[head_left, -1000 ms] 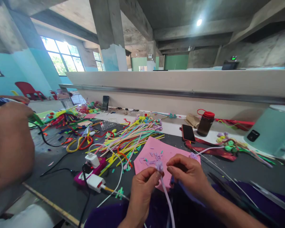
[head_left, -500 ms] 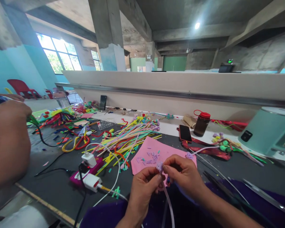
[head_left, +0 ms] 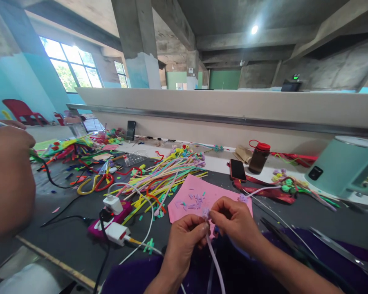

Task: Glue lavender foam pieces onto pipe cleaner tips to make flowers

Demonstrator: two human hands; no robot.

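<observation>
A lilac pipe-cleaner flower (head_left: 205, 213) is held between my two hands, its head of small loops upright and its long stem hanging toward my lap. My left hand (head_left: 185, 239) pinches it just under the head with thumb and forefinger. From the other side, the closed fingertips of my right hand (head_left: 233, 218) grip the edge of the head; the exact piece between them is hidden. Behind the hands lies a pink sheet (head_left: 221, 190) with short lilac and green cut pieces (head_left: 196, 200) on it. Another lilac flower (head_left: 243, 198) rests at its right edge.
Pipe-cleaner stems (head_left: 168, 175) are heaped behind. Scissors (head_left: 102, 182) and a power strip (head_left: 95, 228) lie left, large shears (head_left: 340, 247) right. A phone (head_left: 237, 169), bottle (head_left: 259, 159) and kettle (head_left: 340, 163) stand or lie at right. A co-worker's arm (head_left: 9, 183) is far left.
The view has shifted slightly. Both hands keep their hold on the lilac flower, with fingers only slightly moved. The co-worker's hand sits a little further left in view.
</observation>
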